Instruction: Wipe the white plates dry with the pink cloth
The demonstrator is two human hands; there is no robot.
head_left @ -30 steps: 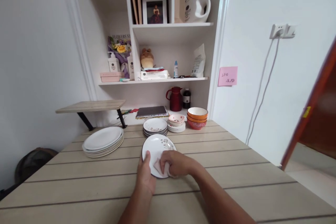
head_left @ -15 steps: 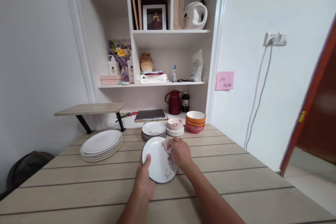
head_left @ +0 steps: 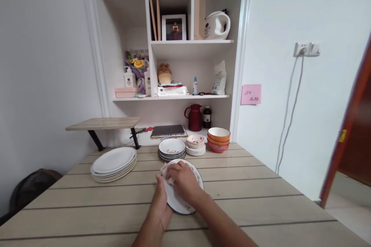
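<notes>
A white plate (head_left: 197, 177) with a dark rim and a floral print is tilted up in front of me. My left hand (head_left: 162, 200) grips its left edge, thumb at the rim and fingers hidden beneath. Over the plate's face, my right hand (head_left: 185, 181) presses a pale pinkish cloth (head_left: 164, 169) against the upper left part. Most of the cloth is hidden under the fingers. Just behind stands a stack of matching floral plates (head_left: 172, 147).
Large white oval plates (head_left: 114, 161) are stacked at the left, near a raised wooden shelf (head_left: 102, 124). Small dishes (head_left: 195, 146) and orange and red bowls (head_left: 218, 139) stand at the back right. Behind them are a laptop (head_left: 168, 130) and a red jug (head_left: 194, 117).
My right hand has moved with the cloth from the plate's right side to its upper left. The plate has shifted slightly right and down in view; the camera view has tilted a little.
</notes>
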